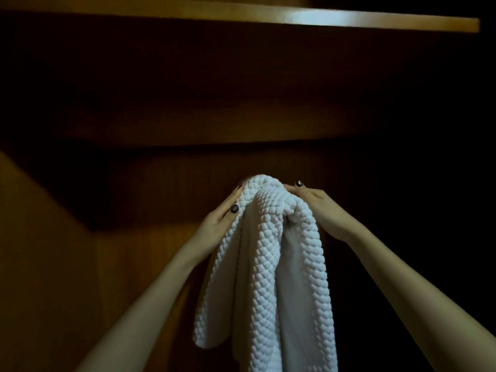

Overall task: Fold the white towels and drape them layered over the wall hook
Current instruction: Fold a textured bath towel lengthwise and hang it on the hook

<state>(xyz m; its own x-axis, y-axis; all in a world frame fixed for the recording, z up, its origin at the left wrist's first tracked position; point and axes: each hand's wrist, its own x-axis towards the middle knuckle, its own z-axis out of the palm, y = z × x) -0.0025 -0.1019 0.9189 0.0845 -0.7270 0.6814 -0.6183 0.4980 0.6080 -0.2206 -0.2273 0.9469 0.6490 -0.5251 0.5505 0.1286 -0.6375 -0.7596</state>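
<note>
White towel (271, 264) with a thick, knobbly waffle-like weave hangs in soft rounded folds and is held up against a dark wooden wall panel (161, 116). Its top is bunched into a hump at hand level in mid-frame; the lower part falls in two or three overlapping lobes. The left lobe ends in a rounded corner, the right runs out of the bottom edge. Can't tell if it is one towel or several layered. Left hand (222, 213) is on the left side of the hump, fingers long and fairly straight up the cloth, thumb with a dark-painted nail laid on the front, pinching the fabric. Right hand (316, 208) clamps the right side, fingers curled over a rolled fold, one dark nail with a small pale mark showing, thumb mostly buried under the cloth. Both forearms are bare. The hook is hidden behind the hump, so can't tell whether the towel sits on it. Glossy wooden shelf edge (268, 17) catches light along the top. The scene is very dim, with the right side nearly black and a lighter brown wood surface (40, 264) at lower left.
</note>
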